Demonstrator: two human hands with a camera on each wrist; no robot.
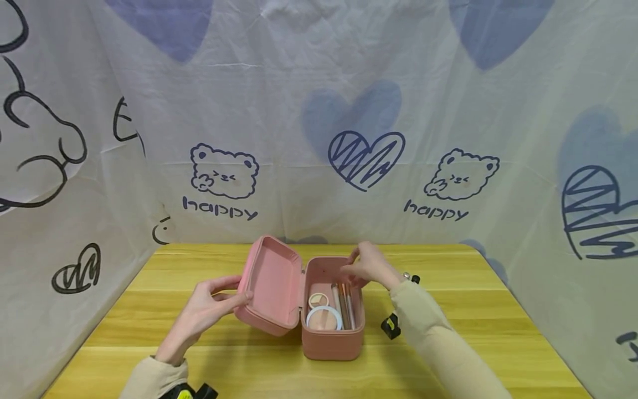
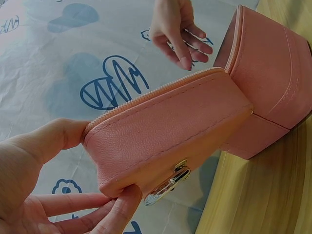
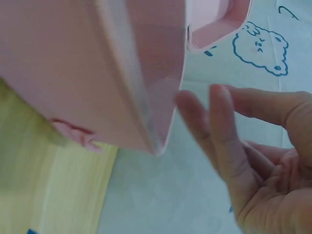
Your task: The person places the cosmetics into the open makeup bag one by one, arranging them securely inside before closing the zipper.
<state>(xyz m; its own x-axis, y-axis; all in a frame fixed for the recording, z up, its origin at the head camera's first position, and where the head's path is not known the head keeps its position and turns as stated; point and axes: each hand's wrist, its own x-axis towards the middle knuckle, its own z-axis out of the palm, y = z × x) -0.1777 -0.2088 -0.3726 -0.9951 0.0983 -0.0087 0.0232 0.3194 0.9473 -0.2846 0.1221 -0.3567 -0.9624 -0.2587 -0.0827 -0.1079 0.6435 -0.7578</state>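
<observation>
A pink cosmetic case (image 1: pixel 333 344) stands on the table with its lid (image 1: pixel 274 282) swung out to the left. My left hand (image 1: pixel 201 307) grips the lid's outer edge, thumb on the zippered rim and fingers underneath, near a metal handle ring (image 2: pixel 168 186). Inside the case lie a round compact (image 1: pixel 324 319), a smaller round palette (image 1: pixel 318 300) and several slim pencil-like sticks (image 1: pixel 343 306). Over the back right corner of the case is my right hand (image 1: pixel 371 266). Its fingers are loosely bent and hold nothing in the right wrist view.
The case stands on a yellow wood-grain table (image 1: pixel 239 377). A white cloth (image 1: pixel 289 111) printed with hearts and bears hangs behind and at both sides. A pink bow-shaped tab (image 3: pixel 78 135) sticks out from the case's side.
</observation>
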